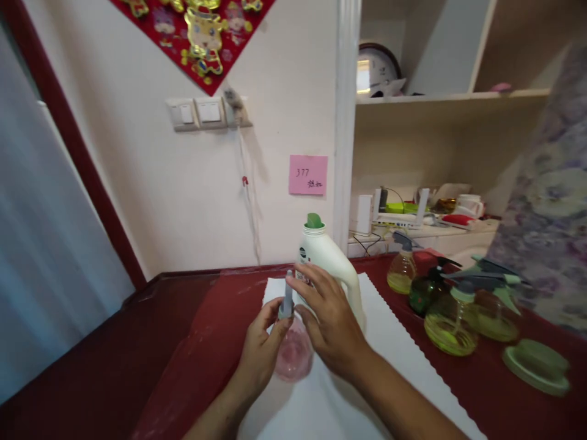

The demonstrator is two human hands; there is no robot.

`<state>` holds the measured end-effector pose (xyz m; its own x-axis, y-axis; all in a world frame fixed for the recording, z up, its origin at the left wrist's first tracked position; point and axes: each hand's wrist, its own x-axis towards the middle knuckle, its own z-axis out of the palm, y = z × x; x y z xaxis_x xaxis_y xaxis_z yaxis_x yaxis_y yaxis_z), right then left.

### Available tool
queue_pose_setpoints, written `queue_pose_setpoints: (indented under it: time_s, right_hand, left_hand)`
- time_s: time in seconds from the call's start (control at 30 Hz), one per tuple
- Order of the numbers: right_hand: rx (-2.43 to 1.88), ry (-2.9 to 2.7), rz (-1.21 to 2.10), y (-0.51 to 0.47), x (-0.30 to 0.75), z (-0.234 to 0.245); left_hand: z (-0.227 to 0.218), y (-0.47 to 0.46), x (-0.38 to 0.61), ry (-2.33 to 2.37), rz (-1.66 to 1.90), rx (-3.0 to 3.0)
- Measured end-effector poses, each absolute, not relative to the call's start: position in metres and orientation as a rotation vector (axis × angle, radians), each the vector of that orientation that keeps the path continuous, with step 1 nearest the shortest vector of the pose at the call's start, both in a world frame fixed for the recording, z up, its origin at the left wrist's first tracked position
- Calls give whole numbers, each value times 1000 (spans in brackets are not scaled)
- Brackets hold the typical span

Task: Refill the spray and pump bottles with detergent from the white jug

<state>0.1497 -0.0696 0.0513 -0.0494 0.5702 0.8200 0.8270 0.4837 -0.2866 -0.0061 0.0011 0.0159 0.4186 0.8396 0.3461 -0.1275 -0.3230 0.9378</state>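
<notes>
A clear bottle with a pinkish body [294, 357] and a narrow grey spray head [288, 294] stands on a white sheet [339, 403]. My left hand [259, 342] pinches its neck just below the grey head, thumb and fingers closed round it. From the other side my right hand [330, 321] has its fingertips on the spray head, with the thumb close to the collar. Directly behind my right hand is a large pale green jug [337, 260] with a handle and a green piece [314, 220] in its mouth. My right fingers partly hide the jug's label.
On the red tabletop [183, 342] at right stand several spray and pump bottles with yellowish liquid, such as a round spray bottle [452, 330]. Beside them lies a green oval dish [536, 366]. A wall with a pink note [308, 175] and shelves [413, 101] rises behind.
</notes>
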Motion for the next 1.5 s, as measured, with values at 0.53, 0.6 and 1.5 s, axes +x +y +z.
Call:
queue_pose_setpoints:
  time_s: [0.53, 0.6, 1.5]
  right_hand:
    - [-1630, -2457, -1, -40, 153, 144]
    - [-1665, -2453, 34, -42, 151, 143]
    - [-1742, -2440, 63, -52, 149, 140]
  left_hand:
    - [14, -14, -3, 557, 1148, 1445]
    - [14, -13, -3, 570, 1134, 1439]
    - [16, -13, 5, 721, 1205, 1455]
